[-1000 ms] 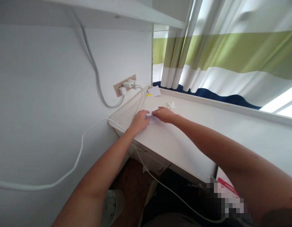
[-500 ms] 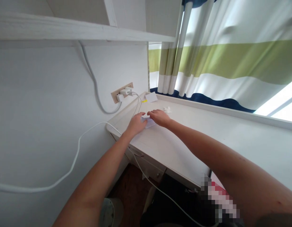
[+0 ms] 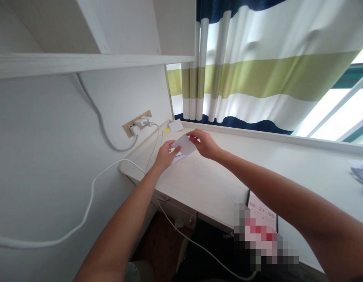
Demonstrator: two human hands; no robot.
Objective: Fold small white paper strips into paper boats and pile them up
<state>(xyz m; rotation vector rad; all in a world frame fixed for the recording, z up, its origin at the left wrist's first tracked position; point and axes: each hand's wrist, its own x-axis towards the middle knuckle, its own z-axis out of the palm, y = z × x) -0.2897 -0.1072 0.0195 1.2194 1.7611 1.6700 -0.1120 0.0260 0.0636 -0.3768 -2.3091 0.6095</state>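
Observation:
A small white sheet of paper is held tilted up between my two hands, over the far left part of the desk. My left hand grips its left edge between thumb and fingers. At the upper right corner, my right hand pinches it. More white paper lies beneath on the desk, partly hidden by my left hand and the raised sheet.
Behind my hands, another white paper rests in the desk corner beside a yellow piece. White plugs fill a wall socket, with cables trailing down. A tablet showing a timer lies front right. A shelf overhangs the left.
The white sheet has come up off the desk and now shows its flat face between my hands. My right hand has shifted to its upper corner. The camera view has turned rightward.

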